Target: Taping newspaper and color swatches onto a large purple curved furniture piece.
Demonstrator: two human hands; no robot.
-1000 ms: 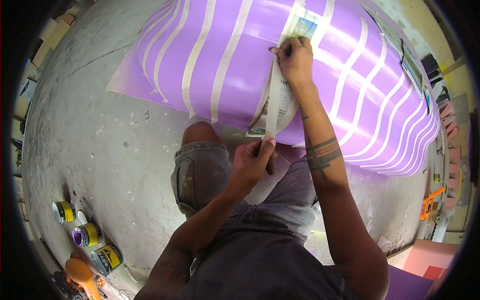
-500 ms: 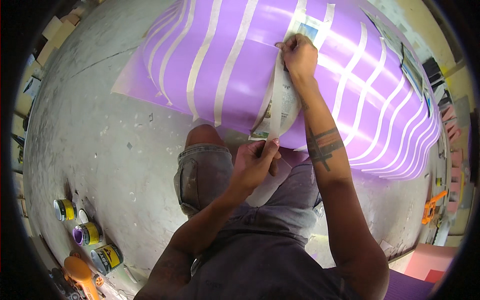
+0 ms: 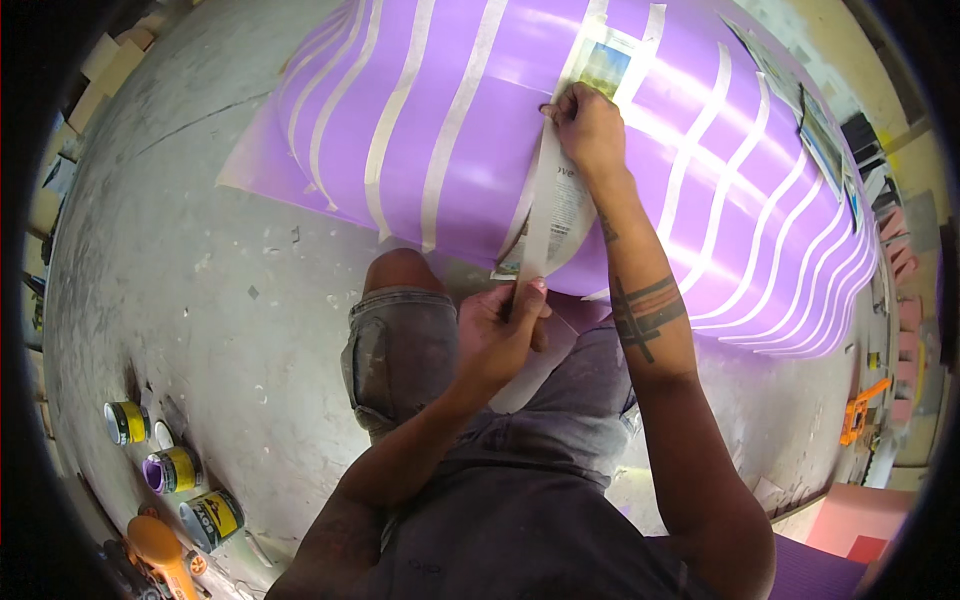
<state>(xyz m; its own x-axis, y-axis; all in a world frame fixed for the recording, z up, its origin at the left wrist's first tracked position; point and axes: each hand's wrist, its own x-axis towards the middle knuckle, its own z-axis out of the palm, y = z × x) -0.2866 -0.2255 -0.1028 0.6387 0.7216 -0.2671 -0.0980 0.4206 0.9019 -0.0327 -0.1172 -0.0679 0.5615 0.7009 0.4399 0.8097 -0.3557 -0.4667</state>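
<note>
A strip of pale masking tape (image 3: 539, 215) runs taut between my two hands in front of a large rounded purple shell (image 3: 480, 150). My left hand (image 3: 505, 320) grips the tape's lower part between thumb and fingers, below the shell's near edge. Higher up, my right hand (image 3: 592, 125) is closed, its fingertips pinching or pressing the tape against the purple surface. Under and beside the tape lies a strip of newspaper (image 3: 570, 205), whose printed picture shows above my right hand. More white tape stripes (image 3: 455, 130) cross the shell on both sides.
Several paint cans (image 3: 212, 518) stand on the grey floor (image 3: 200, 280) at lower left, one with purple paint inside. An orange tool (image 3: 155, 545) lies beside them. On the right are an orange clamp-like tool (image 3: 862, 410) and pink blocks (image 3: 908, 345). My knee (image 3: 405, 272) is close to the shell.
My right hand has slid slightly down along the tape, so more of the newspaper picture shows above it. The left hand still holds the tape; the whole view has shifted slightly.
</note>
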